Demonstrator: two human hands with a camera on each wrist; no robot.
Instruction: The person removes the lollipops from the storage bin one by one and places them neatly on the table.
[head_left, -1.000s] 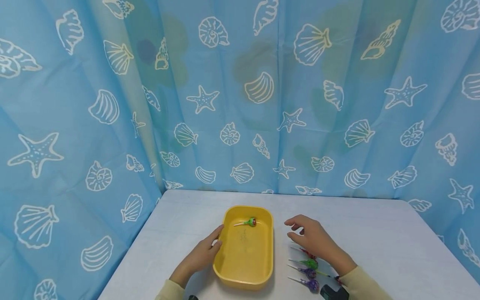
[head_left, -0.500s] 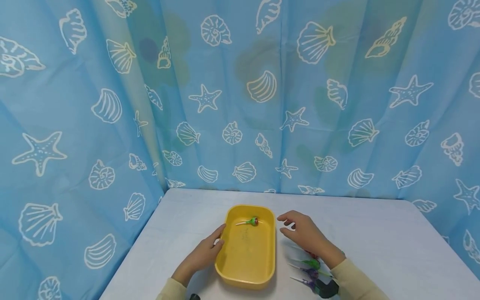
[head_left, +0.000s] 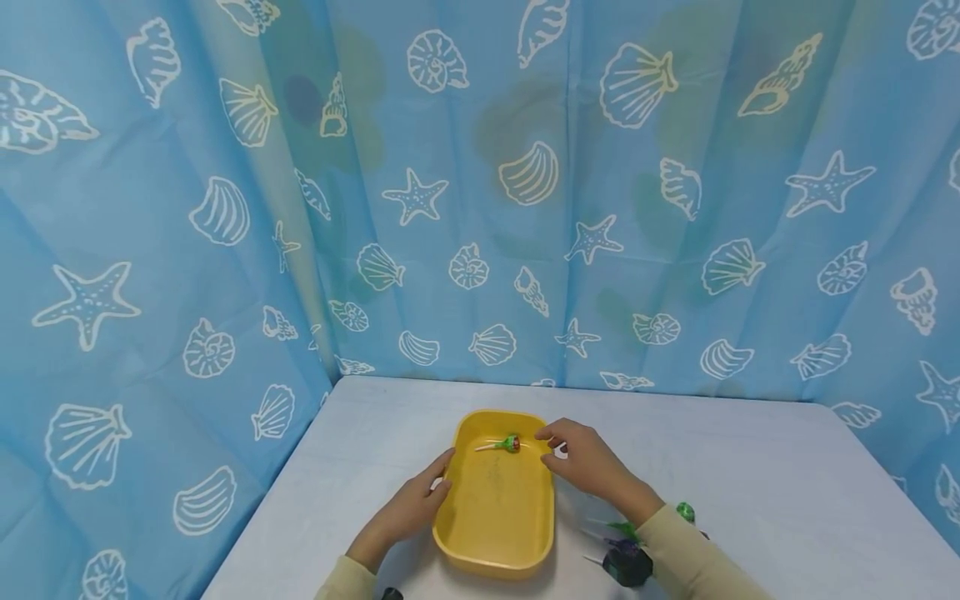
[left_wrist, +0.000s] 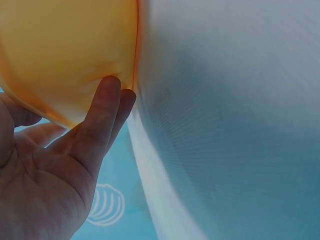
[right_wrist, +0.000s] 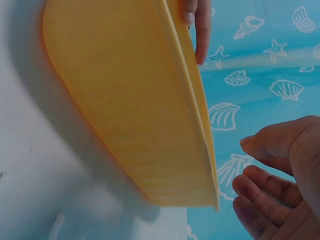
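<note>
A shallow yellow tray point(head_left: 495, 508) stands on the table, and one lollipop point(head_left: 512, 443) with a green and red wrapper lies inside its far end. My left hand point(head_left: 407, 507) rests against the tray's left side. In the left wrist view its straight fingers point(left_wrist: 102, 110) touch the outer wall, with the thumb near the rim. Over the tray's far right rim hovers my right hand point(head_left: 588, 460), close to the lollipop. Its fingers are slightly bent, and the right wrist view shows nothing between thumb and fingertips point(right_wrist: 250, 185).
Several lollipops lie right of the tray, partly hidden by my right forearm; a green one point(head_left: 686, 511) shows beyond the sleeve point(head_left: 693, 554). A dark device point(head_left: 628, 563) sits under the right wrist. Behind the white table point(head_left: 750, 467) hangs a blue shell-print curtain point(head_left: 465, 208).
My right hand has moved left, from above the row of lollipops to the tray's right rim. The left hand stays against the tray. The view has shifted slightly.
</note>
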